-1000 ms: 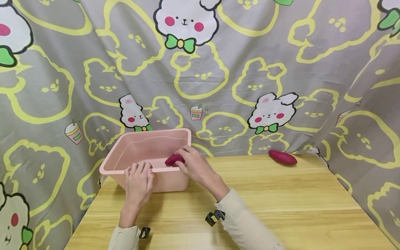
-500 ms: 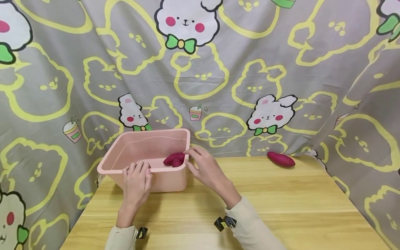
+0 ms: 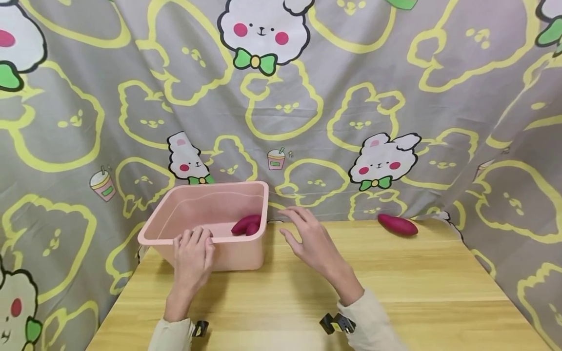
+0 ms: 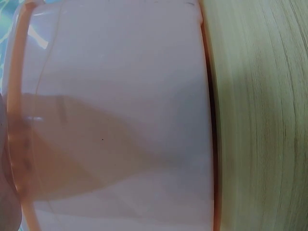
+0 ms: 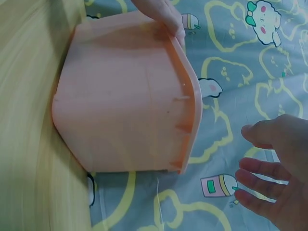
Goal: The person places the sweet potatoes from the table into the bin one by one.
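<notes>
A pink plastic bin (image 3: pixel 239 256) stands on the left of the table against the cloth backdrop. My left hand (image 3: pixel 193 258) grips its front rim, fingers curled over the edge; the left wrist view is mostly taken up by the bin's outer wall (image 4: pixel 125 72). Purple-red sweet potatoes (image 3: pixel 244 224) lie inside at the right end, partly hidden by the rim. To the right of the bin, my right hand (image 3: pixel 311 241) is in the air with fingers spread and holding nothing; the right wrist view shows its bare fingers (image 5: pixel 262 169). Another sweet potato (image 3: pixel 397 225) rests at the table's back right.
The wood-grain table (image 3: pixel 417 287) runs back to a grey cloth (image 3: pixel 303 112) printed with rabbits and yellow outlines, which hangs behind and at both sides. Small black devices (image 3: pixel 337 323) sit at both sleeve cuffs.
My right hand has come out of the bin, let go of a sweet potato there and moved right, past the rim. The left hand has stayed on the front rim.
</notes>
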